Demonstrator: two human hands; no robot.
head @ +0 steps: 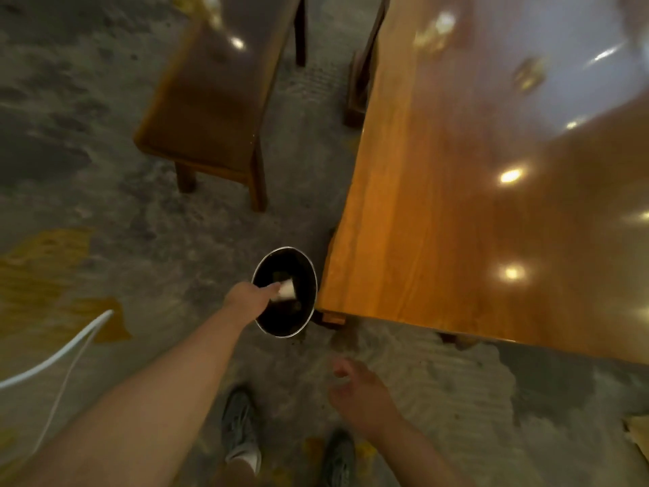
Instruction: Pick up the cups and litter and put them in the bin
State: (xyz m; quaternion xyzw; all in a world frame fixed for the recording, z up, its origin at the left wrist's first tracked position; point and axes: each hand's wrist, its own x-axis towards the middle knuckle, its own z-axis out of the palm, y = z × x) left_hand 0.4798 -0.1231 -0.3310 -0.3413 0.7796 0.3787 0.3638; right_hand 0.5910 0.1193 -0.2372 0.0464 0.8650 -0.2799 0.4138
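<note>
The left hand (247, 296) holds a white cup (286, 289) by its fingertips over the open bin (309, 272), which stands on the floor against the table (456, 223) corner. The right hand (358, 391) hangs loosely open, empty. A bench (210, 100) stands beyond.

Looks like a plain eatery or canteen dining room. Long glossy wooden bench (491, 205) mirroring round ceiling lights, with a matching low wooden seat (210, 110) just beside it across a narrow aisle. Rough, stained concrete floor (87, 152) with yellow patches. Small round metal-rimmed bin (260, 325) on the floor at the bench corner.
</note>
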